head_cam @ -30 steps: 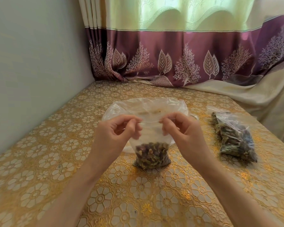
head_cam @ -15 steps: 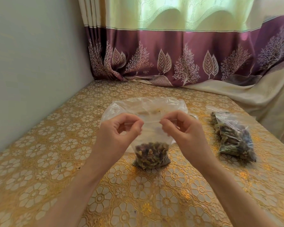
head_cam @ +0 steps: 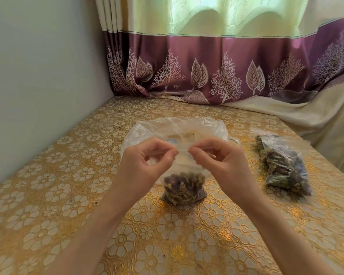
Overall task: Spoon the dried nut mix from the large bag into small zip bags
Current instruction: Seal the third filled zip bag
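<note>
Left hand (head_cam: 147, 163): raised over the table, forearm reaching in from the lower left; fingers curled, the zip strip of the small bag (head_cam: 184, 187) pinched between thumb and forefinger.
Right hand (head_cam: 218, 165): held level with the left, forearm reaching in from the lower right; fingers curled, the same strip pinched just beside the left hand's pinch.
Small bag: held upright by its top edge, its base resting on the table (head_cam: 48, 185); nut mix (head_cam: 184, 190) is settled in the lower part.
Large bag (head_cam: 175, 130): lying crumpled and nearly flat just behind the hands.
Filled bags (head_cam: 284, 167): laid well apart to the right.
Curtain (head_cam: 216, 62): hung behind the table.
</note>
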The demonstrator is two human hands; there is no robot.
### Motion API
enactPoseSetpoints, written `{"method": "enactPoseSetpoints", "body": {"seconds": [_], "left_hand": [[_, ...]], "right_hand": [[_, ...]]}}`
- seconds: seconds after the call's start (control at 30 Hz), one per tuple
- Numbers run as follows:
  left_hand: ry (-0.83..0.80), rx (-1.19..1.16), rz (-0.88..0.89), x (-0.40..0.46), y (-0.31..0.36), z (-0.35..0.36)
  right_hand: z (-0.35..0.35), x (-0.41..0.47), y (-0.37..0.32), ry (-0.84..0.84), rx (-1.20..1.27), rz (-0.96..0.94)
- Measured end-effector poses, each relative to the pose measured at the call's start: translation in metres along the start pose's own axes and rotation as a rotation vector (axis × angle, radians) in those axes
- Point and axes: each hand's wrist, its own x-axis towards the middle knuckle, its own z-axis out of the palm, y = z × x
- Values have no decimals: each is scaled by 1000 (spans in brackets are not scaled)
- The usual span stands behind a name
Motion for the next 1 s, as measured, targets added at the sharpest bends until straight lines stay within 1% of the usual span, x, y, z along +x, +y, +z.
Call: {"method": "enactPoseSetpoints", "body": {"seconds": [0.2,0.37,0.47,0.73,0.9,1.0], "left_hand": [[-11,-1,22,0,2,0],[-23,76,86,-1,3,0],[-17,77,109,-1,3,2],[-7,95,110,-2,2,2],[-38,190,159,-1,3,6],[-12,232,134,-2,3,8]], "right_hand": [[2,0,0,3,-13,-9],[4,-3,1,-24,5,-4],[5,-3,2,-33,-3,-15],[8,-3,4,-29,2,-49],[10,-4,6,-23,-25,-33],[10,-4,7,-11,-70,-17]]}}
